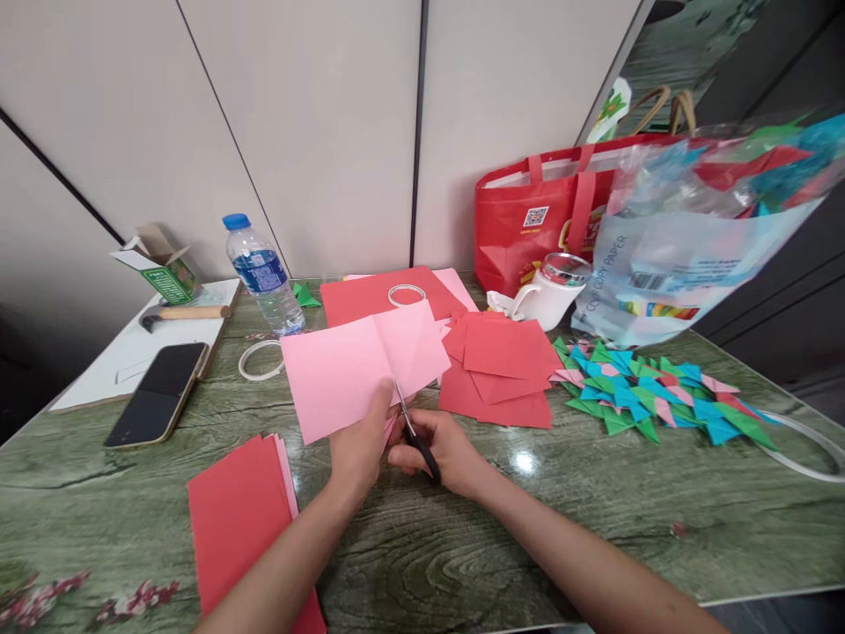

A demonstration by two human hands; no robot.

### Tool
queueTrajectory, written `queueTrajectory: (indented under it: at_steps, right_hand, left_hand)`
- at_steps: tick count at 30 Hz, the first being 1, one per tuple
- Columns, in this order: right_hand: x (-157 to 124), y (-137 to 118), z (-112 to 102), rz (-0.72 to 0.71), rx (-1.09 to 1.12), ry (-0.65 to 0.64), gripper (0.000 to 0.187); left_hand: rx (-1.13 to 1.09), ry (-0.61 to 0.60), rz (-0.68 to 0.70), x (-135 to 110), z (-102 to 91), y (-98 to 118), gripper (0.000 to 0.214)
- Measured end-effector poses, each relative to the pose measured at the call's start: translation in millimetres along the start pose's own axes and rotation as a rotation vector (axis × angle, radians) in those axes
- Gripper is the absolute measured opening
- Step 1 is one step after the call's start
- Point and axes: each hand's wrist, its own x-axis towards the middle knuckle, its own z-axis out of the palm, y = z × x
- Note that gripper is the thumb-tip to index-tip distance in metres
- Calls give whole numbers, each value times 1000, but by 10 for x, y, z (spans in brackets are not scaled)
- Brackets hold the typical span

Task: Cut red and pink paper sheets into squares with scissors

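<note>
A pink sheet of paper [336, 374] with a crease down its middle is pinched in my left hand [360, 449], thumb on top near its lower edge. My right hand [439, 449] grips black-handled scissors [422, 453], whose blades point up and away at the paper by the crease. Part of the blades is hidden by the paper. Just right of the sheet lies a pile of red paper pieces [508, 352]. A stack of red sheets [234, 519], with pink ones at its edge, rests under and beside my left forearm.
Behind are a water bottle [260, 273], tape rolls [260, 361] and red sheets [356, 295]. To the left lie a phone [158, 392], a hammer [191, 312] and a small box [162, 269]. A white mug [551, 295], bags [528, 211] and folded paper pieces [653, 392] stand right.
</note>
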Motion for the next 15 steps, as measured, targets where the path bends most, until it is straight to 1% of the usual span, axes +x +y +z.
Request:
queueTrajectory:
  at_steps: [10, 15]
  right_hand:
    - [1, 12, 0, 27, 27, 19, 33]
    - [-1, 26, -10, 46, 1, 30, 34]
  left_hand:
    - [-34, -16, 31, 21, 3, -50, 45]
    - [-39, -12, 4, 32, -4, -80, 42]
